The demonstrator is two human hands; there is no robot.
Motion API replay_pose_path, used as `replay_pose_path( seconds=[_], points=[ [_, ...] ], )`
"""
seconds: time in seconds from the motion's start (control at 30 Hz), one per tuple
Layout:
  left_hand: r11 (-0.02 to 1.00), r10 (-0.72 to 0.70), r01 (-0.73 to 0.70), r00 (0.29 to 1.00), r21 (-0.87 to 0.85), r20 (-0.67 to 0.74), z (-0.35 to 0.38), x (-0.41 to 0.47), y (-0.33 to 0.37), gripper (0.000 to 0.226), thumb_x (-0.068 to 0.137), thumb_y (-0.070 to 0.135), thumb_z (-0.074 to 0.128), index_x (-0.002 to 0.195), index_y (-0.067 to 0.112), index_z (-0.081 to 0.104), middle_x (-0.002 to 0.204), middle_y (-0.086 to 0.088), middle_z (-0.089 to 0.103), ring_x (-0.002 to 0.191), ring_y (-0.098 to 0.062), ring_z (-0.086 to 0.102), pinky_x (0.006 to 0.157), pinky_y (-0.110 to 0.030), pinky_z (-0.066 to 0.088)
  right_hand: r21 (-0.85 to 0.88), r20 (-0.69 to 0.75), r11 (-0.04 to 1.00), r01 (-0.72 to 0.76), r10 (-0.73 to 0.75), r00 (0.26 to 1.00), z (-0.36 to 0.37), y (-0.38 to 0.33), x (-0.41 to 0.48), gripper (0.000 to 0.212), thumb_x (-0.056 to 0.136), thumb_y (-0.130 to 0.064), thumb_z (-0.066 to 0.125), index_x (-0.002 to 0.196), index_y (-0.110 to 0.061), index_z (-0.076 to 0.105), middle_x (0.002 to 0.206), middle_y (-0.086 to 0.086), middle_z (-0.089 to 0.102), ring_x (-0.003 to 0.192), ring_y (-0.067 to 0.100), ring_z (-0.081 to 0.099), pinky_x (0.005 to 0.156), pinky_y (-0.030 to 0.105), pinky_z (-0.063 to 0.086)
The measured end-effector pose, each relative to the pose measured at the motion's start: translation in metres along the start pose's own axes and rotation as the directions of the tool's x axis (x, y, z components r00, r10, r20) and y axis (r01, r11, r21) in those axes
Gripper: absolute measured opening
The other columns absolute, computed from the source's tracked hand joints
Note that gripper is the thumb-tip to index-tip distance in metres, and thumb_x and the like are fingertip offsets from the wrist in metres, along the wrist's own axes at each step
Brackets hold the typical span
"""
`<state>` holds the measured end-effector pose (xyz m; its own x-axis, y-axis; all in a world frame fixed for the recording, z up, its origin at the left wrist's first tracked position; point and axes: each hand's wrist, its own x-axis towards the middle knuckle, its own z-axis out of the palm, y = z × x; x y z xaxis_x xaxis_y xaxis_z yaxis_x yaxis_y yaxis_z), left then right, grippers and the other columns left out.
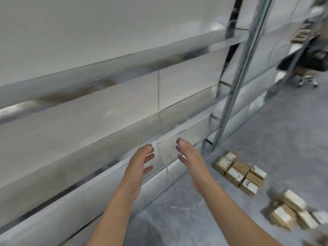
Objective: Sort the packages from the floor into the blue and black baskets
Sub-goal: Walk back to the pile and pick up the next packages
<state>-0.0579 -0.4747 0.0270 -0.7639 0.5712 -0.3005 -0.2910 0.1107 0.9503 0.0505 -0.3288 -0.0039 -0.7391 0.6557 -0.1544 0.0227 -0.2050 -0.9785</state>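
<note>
Grey floor (276, 139): packages (239, 172) R of metal shelving (236, 89); hands empty.

You face a grey metal shelving rack (88, 77) standing on a grey marbled floor (177, 210). Far to your right stands an office chair (306, 81), rather blurred.

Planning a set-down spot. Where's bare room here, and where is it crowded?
Free: floor by the right hand, bordered by the rack and the packages; floor between the packages and the chair; shelves look bare, though blurred. Crowded: the lower right, where a second pile sits close.
</note>
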Motion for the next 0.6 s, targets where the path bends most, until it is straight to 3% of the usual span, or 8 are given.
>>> replay_pose_path(
  seconds=[0.1, 0.23, 0.43, 0.6],
  points=[
    [0.998, -0.026, 0.019, 0.993, 0.065, 0.113, 0.038, 0.011, -0.007, 0.03, 0.101, 0.046, 0.058, 0.125, 0.032, 0.069, 0.127, 0.012, 0.071, 0.118, -0.006, 0.066, 0.104, -0.043, 0.052, 0.029, -0.123, 1.0, -0.004, 0.007, 0.992, -0.037, 0.004, -0.011, 0.071, 0.091, -0.07, 0.059, 0.151, -0.033, 0.053, 0.153, -0.018, 0.053, 0.138, 0.005, 0.052, 0.123, 0.041, 0.037],
    [0.992, -0.08, 0.054, 0.964, 0.111, 0.253, 0.081, 0.02, -0.019, 0.03, 0.102, 0.043, 0.058, 0.125, 0.028, 0.069, 0.127, 0.009, 0.071, 0.12, -0.01, 0.066, 0.1, -0.04, 0.053, 0.073, -0.272, 0.997, -0.015, 0.034, 0.962, -0.077, 0.009, -0.033, 0.062, 0.096, -0.067, 0.058, 0.149, -0.034, 0.055, 0.151, -0.018, 0.055, 0.138, 0.003, 0.051, 0.123, 0.04, 0.036],
    [0.974, -0.193, 0.12, 0.885, 0.194, 0.424, 0.128, 0.025, -0.041, 0.029, 0.103, 0.038, 0.058, 0.125, 0.024, 0.069, 0.128, 0.005, 0.07, 0.122, -0.011, 0.064, 0.107, -0.045, 0.05, 0.108, -0.499, 0.993, -0.049, 0.097, 0.861, -0.11, 0.02, -0.075, 0.079, 0.083, -0.081, 0.059, 0.15, -0.041, 0.051, 0.156, -0.018, 0.048, 0.145, 0.007, 0.044, 0.125, 0.047, 0.033],
    [0.96, -0.247, 0.129, 0.805, 0.247, 0.54, 0.157, 0.025, -0.059, 0.025, 0.101, 0.043, 0.06, 0.118, 0.028, 0.071, 0.128, 0.005, 0.07, 0.12, -0.012, 0.065, 0.094, -0.039, 0.052, 0.106, -0.614, 0.991, -0.077, 0.126, 0.779, -0.124, 0.034, -0.099, 0.074, 0.088, -0.079, 0.055, 0.152, -0.042, 0.049, 0.157, -0.018, 0.047, 0.145, 0.009, 0.044, 0.125, 0.047, 0.032]
  ],
)
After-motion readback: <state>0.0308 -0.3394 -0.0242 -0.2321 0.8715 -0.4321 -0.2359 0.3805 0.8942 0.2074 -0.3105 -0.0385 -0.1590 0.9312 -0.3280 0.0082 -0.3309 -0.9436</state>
